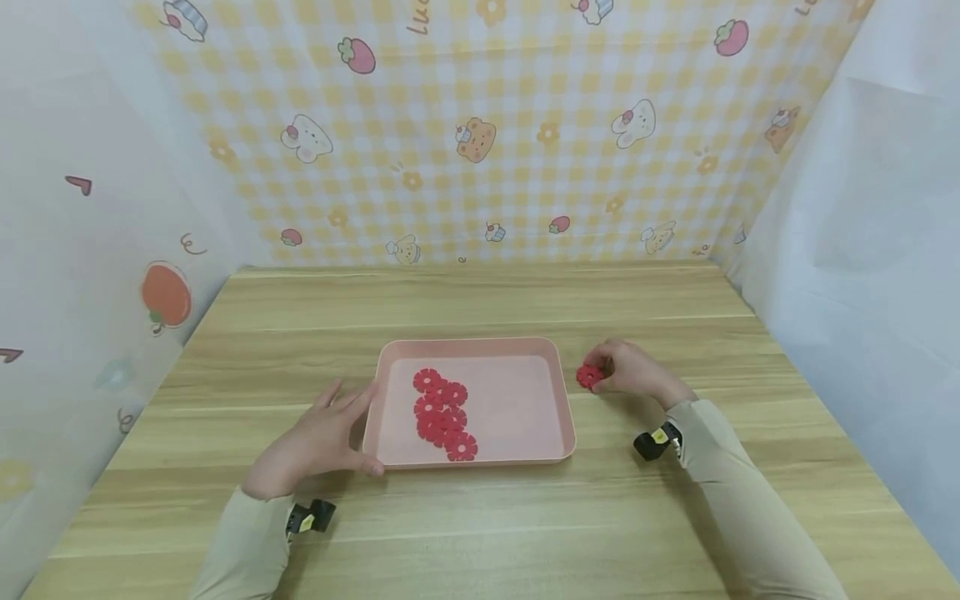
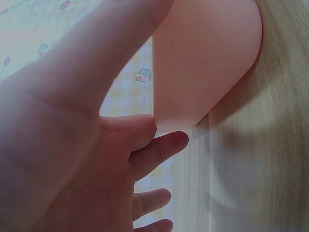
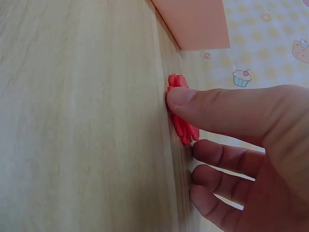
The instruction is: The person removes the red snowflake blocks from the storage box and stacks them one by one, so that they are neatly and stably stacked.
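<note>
A shallow pink tray [image 1: 517,462] lies on the table, with several red flower-shaped discs [image 1: 442,415] overlapping in its left half. My left hand [image 1: 322,446] rests against the tray's left end, fingers fairly straight; its thumb touches near the front left corner and the index finger the left side. To the right of the tray, my right hand [image 1: 633,371] pinches red flower-shaped discs [image 3: 186,128] between thumb and fingers, low at the tabletop. Several layers show in the right wrist view, though their number is unclear. The thumb covers part of them, and the index finger is hidden there.
The wood-grain table [image 1: 480,533] runs back to a yellow checked cloth [image 1: 450,192] with cartoon prints. Pale sheets [image 1: 862,250] hang at both sides. Each wrist carries a small black camera [image 1: 652,444].
</note>
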A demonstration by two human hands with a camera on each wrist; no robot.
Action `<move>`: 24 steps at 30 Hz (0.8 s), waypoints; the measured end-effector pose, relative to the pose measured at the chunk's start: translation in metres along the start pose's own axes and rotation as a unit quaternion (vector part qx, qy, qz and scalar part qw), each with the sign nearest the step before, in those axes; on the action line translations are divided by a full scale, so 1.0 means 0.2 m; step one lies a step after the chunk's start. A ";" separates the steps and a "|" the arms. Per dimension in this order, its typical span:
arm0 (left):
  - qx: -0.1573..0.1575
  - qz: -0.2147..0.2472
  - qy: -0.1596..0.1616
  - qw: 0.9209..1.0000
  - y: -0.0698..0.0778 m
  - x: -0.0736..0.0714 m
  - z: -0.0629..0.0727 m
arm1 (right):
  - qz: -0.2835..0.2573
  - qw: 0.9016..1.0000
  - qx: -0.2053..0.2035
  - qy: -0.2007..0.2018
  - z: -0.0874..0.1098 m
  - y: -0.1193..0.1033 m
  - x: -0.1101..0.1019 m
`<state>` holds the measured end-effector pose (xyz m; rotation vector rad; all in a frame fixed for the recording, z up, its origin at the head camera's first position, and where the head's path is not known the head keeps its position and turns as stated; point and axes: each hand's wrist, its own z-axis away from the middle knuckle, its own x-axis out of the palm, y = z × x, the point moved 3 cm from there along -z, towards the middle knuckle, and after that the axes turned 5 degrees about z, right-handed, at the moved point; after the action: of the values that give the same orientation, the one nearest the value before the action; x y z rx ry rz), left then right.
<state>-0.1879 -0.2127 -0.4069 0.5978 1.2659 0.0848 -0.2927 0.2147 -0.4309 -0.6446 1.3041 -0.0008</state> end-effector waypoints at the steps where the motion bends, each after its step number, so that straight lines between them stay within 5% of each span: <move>1: 0.000 0.001 0.000 1.000 0.00 0.00 0.00 | 0.001 1.000 0.001 0.000 0.00 0.00 0.00; 24: -0.005 0.001 -0.005 1.000 0.01 0.00 0.00 | -0.020 1.000 0.002 0.001 0.00 0.00 -0.01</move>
<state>-0.1870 -0.2125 -0.4056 0.5910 1.2548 0.0905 -0.2927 0.2147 -0.4293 -0.6681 1.2932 -0.0366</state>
